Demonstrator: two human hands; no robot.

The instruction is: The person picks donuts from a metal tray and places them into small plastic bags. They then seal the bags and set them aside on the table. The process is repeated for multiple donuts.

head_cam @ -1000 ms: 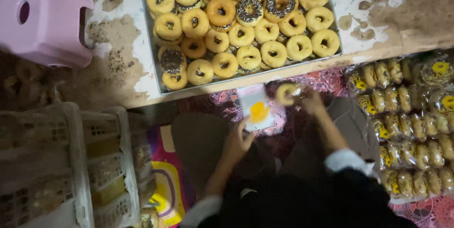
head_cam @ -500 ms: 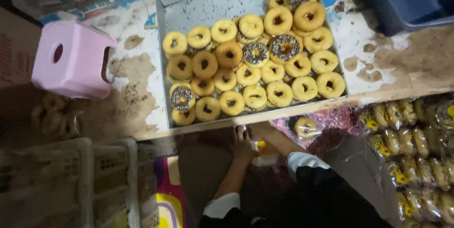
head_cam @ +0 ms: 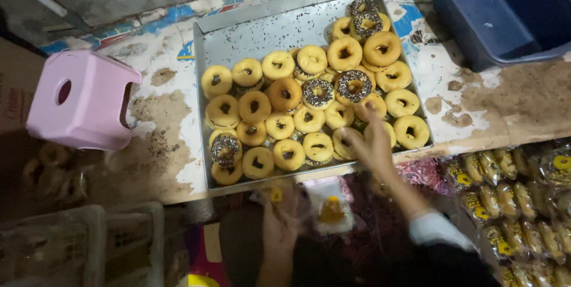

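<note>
Golden-yellow doughnuts [head_cam: 284,93], some dark chocolate-sprinkled, silver-grey tray [head_cam: 262,25], pink stool [head_cam: 80,99], dark blue tub [head_cam: 505,10]

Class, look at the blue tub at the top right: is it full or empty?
Empty, as far as shown: the blue tub shows only its bare blue floor; its far edge is cropped.

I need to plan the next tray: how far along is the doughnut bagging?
Done: bagged doughnuts lie stacked at the right. In hand: the right hand reaches into the metal tray onto a plain doughnut, while the left hand holds a clear bag. Left: most of the tray, plain and chocolate-sprinkled, remains unbagged.
</note>
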